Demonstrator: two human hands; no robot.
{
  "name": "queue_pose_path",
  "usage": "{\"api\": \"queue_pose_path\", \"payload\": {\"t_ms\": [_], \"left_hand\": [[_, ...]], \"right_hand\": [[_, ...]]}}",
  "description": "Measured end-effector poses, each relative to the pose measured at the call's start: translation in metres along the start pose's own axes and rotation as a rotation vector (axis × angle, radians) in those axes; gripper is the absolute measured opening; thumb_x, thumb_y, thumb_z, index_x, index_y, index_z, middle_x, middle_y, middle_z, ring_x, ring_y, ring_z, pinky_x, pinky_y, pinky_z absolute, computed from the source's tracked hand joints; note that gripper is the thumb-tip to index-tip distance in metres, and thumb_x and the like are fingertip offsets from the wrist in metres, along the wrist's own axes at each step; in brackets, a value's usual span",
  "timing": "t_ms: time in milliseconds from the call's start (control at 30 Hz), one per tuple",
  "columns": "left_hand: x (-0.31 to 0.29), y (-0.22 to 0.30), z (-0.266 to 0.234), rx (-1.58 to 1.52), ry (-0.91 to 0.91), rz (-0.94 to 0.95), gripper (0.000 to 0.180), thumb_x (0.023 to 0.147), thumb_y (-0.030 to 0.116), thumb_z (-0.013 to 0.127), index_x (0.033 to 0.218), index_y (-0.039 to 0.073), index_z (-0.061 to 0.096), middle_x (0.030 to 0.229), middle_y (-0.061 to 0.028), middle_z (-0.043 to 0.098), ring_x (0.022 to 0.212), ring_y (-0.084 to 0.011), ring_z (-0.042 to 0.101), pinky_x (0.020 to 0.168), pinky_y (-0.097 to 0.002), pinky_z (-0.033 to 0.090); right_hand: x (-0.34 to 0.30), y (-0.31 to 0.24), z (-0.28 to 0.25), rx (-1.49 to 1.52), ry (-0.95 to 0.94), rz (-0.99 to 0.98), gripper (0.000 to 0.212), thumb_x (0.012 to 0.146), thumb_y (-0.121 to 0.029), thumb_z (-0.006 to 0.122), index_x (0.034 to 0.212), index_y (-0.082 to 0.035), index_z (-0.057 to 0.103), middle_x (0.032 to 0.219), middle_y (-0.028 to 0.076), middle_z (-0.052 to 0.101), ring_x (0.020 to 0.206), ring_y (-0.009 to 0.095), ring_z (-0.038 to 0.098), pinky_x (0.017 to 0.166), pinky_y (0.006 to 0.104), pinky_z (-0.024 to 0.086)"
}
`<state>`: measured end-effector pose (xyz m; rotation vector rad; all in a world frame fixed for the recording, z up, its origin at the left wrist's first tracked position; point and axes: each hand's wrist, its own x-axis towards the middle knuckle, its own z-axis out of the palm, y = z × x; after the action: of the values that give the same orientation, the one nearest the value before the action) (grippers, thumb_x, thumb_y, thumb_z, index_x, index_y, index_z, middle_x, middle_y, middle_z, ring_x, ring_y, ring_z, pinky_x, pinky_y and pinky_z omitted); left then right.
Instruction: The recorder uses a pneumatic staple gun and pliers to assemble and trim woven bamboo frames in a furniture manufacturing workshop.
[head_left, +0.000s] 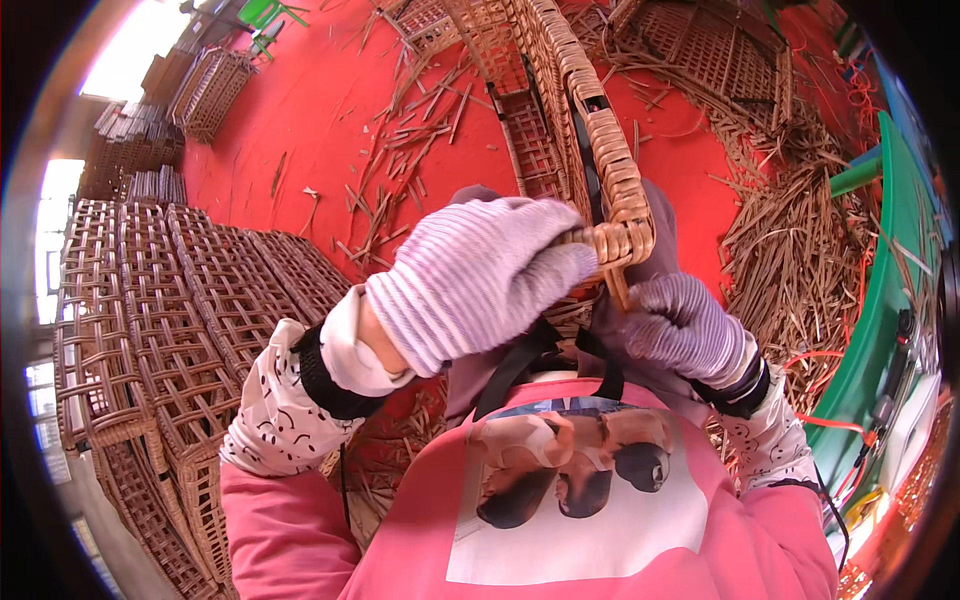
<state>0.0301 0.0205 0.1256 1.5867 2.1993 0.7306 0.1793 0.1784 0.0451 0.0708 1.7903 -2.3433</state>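
Observation:
A brown woven wicker basket (pixel 612 150) stands between my knees, its thick wrapped rim bending round a corner close to me. My left hand (pixel 475 275), in a purple-and-white striped knit glove, is closed over the near end of that rim. Just below the corner, a flat wicker strip (pixel 617 287) comes down from the rim. My right hand (pixel 688 328), gloved the same way, has its fingers closed on this strip. The fingertips of both hands are partly hidden.
Stacked woven wicker pieces (pixel 190 310) stand at my left. Loose strips lie on the red floor (pixel 290 130), with a large heap of strips (pixel 790 270) at the right. Beyond it is a green table (pixel 885 300) with orange cords. Another woven piece (pixel 710 60) lies at the far right.

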Motion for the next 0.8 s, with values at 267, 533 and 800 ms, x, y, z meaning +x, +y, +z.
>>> {"api": "queue_pose_path", "payload": {"t_ms": [267, 533, 800], "left_hand": [[0.015, -0.024, 0.006, 0.066, 0.041, 0.482, 0.021, 0.079, 0.015, 0.054, 0.097, 0.005, 0.06, 0.094, -0.0143, 0.059, 0.083, -0.029, 0.059, 0.068, -0.0357, 0.049], [0.029, -0.05, 0.007, -0.088, -0.148, 0.62, 0.03, 0.079, 0.011, 0.052, 0.109, 0.007, 0.057, 0.102, -0.0153, 0.057, 0.096, -0.029, 0.056, 0.082, -0.0364, 0.047], [0.04, -0.058, 0.003, -0.164, -0.197, 0.768, 0.029, 0.082, 0.009, 0.054, 0.11, 0.002, 0.055, 0.11, -0.0138, 0.057, 0.1, -0.0288, 0.057, 0.086, -0.0368, 0.046]], "right_hand": [[0.007, -0.009, -0.011, -0.645, -0.029, -0.356, 0.01, 0.076, -0.004, 0.062, 0.069, -0.004, 0.055, 0.06, 0.007, 0.053, 0.054, 0.022, 0.054, 0.051, 0.0317, 0.042], [-0.009, 0.003, -0.001, -0.601, 0.126, -0.485, 0.029, 0.072, 0.004, 0.059, 0.099, -0.005, 0.053, 0.091, 0.013, 0.059, 0.082, 0.03, 0.059, 0.072, 0.0373, 0.048], [0.016, -0.009, 0.005, -0.528, 0.072, -0.43, 0.024, 0.077, -0.003, 0.058, 0.101, -0.001, 0.057, 0.096, 0.015, 0.06, 0.07, 0.031, 0.062, 0.061, 0.0323, 0.05]]}}
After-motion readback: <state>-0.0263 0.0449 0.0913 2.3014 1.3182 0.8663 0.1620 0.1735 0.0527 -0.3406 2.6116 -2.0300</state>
